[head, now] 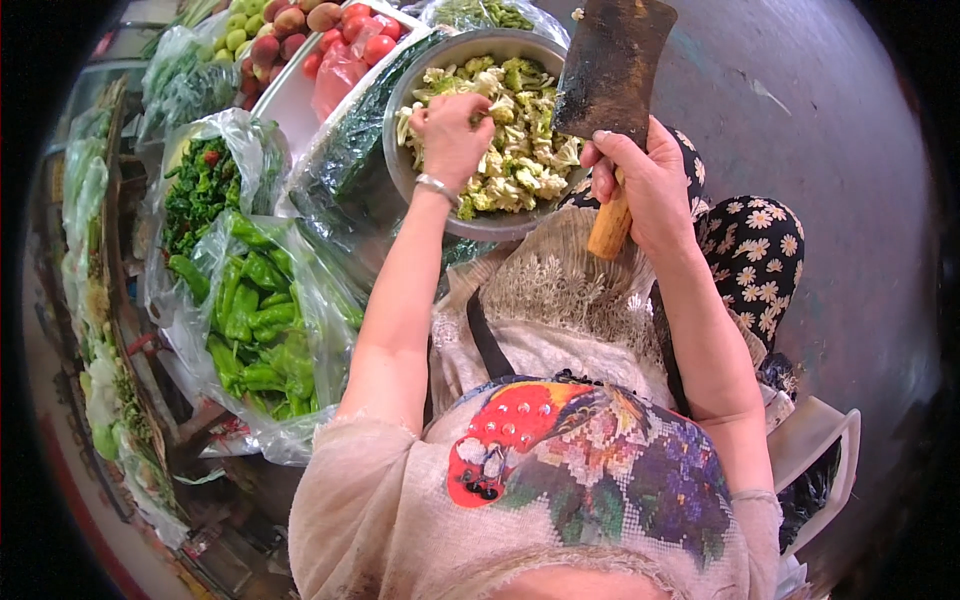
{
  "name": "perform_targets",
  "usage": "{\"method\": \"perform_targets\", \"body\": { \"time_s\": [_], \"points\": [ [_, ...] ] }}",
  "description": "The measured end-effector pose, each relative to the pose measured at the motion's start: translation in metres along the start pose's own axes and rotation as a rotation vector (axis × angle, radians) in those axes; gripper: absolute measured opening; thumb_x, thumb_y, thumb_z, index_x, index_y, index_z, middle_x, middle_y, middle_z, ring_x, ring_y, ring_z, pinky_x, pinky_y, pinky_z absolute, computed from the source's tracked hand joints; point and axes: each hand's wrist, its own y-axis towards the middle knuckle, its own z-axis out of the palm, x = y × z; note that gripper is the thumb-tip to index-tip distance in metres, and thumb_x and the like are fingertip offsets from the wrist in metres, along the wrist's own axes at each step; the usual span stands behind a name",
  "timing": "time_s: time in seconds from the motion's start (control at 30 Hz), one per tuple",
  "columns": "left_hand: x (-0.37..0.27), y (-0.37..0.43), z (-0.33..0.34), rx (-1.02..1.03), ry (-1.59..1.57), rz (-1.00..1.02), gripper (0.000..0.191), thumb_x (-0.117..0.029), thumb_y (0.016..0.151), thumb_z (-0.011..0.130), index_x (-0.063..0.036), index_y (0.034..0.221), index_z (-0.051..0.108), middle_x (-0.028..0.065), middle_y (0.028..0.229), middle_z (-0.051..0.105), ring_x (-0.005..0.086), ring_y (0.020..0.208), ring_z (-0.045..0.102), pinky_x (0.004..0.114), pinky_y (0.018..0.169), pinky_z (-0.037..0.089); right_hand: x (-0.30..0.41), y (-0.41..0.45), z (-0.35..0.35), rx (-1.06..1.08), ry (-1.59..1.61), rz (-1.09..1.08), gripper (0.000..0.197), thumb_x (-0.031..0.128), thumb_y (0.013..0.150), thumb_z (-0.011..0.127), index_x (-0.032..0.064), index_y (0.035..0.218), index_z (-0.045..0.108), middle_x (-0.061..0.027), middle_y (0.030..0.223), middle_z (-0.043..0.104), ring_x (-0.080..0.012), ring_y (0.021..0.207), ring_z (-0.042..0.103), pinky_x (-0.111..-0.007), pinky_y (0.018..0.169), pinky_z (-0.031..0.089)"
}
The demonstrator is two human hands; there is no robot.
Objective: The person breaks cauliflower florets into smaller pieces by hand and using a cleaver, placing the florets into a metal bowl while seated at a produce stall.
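Before me a round metal basin (486, 227) holds many small cauliflower florets (517, 161), pale with yellow-green tops. My left hand (454, 139) is over the florets on the basin's left side, its fingers curled and a greenish bit at the fingertips. A bracelet circles that wrist. To the right of the basin, my right hand (637, 180) grips a cleaver by its wooden handle (610, 229). The cleaver's dark, stained blade (615, 71) points away from me, partly in front of the basin's right rim, and a small pale crumb clings near its upper left corner.
Left of the basin are plastic-wrapped cucumbers (352, 169), a bag of green peppers (262, 322) and a bag of dark green and red chillies (201, 187). Tomatoes (379, 49) and peaches (281, 41) lie farther back. Grey floor (847, 172) spans the right side; a white plastic stool or chair (814, 442) stands lower right.
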Motion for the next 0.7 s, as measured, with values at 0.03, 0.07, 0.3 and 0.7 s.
{"method": "perform_targets", "body": {
  "time_s": [0.03, 0.07, 0.3, 0.7],
  "points": [
    [0.001, -0.001, -0.006, -0.005, -0.136, -0.059, 0.017, -0.014, 0.076, 0.069, -0.0096, 0.092, 0.070, 0.0040, 0.089, 0.070, 0.0185, 0.085, 0.063, 0.034, 0.084, 0.045, 0.000, 0.000, -0.001, -0.004, 0.003, 0.000, 0.005, 0.003, 0.090, 0.053, 0.0022, 0.095, 0.054, -0.0067, 0.073, 0.063, -0.0084, 0.051, 0.053, -0.023, 0.044, 0.043],
    [0.001, -0.001, -0.010, -0.005, -0.417, -0.198, 0.013, -0.016, 0.073, 0.068, -0.0124, 0.085, 0.071, 0.0032, 0.082, 0.068, 0.0218, 0.089, 0.061, 0.038, 0.085, 0.041, -0.001, 0.000, -0.001, -0.007, -0.002, -0.011, 0.005, 0.003, 0.089, 0.053, 0.0021, 0.094, 0.054, -0.0066, 0.072, 0.063, -0.0083, 0.051, 0.053, -0.023, 0.044, 0.044],
    [0.025, -0.015, -0.010, -0.116, -0.068, 0.152, 0.023, -0.014, 0.085, 0.064, -0.0032, 0.105, 0.065, 0.0093, 0.104, 0.065, 0.0210, 0.094, 0.063, 0.034, 0.084, 0.051, 0.002, -0.002, 0.003, 0.000, -0.008, 0.003, 0.003, 0.004, 0.092, 0.054, 0.0037, 0.094, 0.053, -0.0064, 0.074, 0.062, -0.0069, 0.049, 0.051, -0.022, 0.045, 0.044],
    [-0.017, -0.019, -0.015, -0.025, 0.171, 0.154, 0.035, -0.022, 0.071, 0.076, -0.0092, 0.102, 0.065, 0.0095, 0.098, 0.064, 0.0264, 0.086, 0.062, 0.041, 0.075, 0.051, -0.002, -0.001, 0.003, 0.014, -0.048, 0.005, 0.005, 0.004, 0.091, 0.055, 0.0041, 0.096, 0.054, -0.0061, 0.074, 0.062, -0.0069, 0.050, 0.051, -0.022, 0.045, 0.043]
  ]
}}
